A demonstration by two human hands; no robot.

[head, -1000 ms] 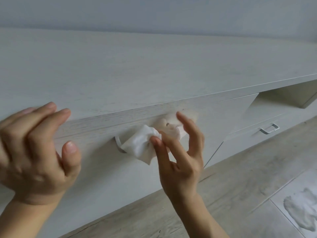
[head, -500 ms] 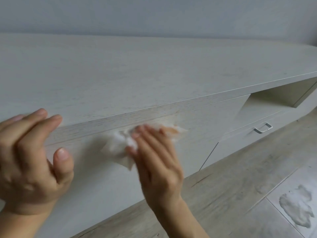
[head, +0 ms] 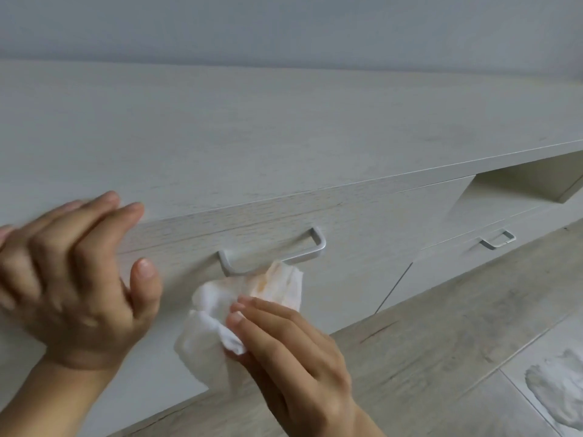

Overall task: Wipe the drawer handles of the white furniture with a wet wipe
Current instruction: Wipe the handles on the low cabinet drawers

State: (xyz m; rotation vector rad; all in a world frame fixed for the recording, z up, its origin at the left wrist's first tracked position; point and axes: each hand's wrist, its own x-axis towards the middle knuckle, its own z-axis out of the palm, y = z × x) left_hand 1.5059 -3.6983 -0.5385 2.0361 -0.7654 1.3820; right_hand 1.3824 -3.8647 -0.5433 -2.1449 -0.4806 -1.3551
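Observation:
A silver bar handle (head: 315, 244) sits on the nearest drawer front of the long white furniture (head: 284, 127). My right hand (head: 293, 357) holds a crumpled white wet wipe (head: 220, 307) just below the handle; the wipe's top edge, faintly stained, touches the bar's lower side. At the left, my left hand (head: 72, 279) lies with straight fingers against the furniture's top front edge and holds nothing. A second, smaller silver handle (head: 498, 239) shows on a lower drawer at the right.
Pale wood-look floor (head: 441, 357) runs along the furniture's base. A grey-white blotch (head: 555, 395) lies on the floor at the lower right. An open shelf recess (head: 533, 181) is at the right, a plain wall behind.
My right hand has dropped down from the handle with the wipe, so the bar, covered half a second ago, is now in plain sight. The left hand stays at the edge.

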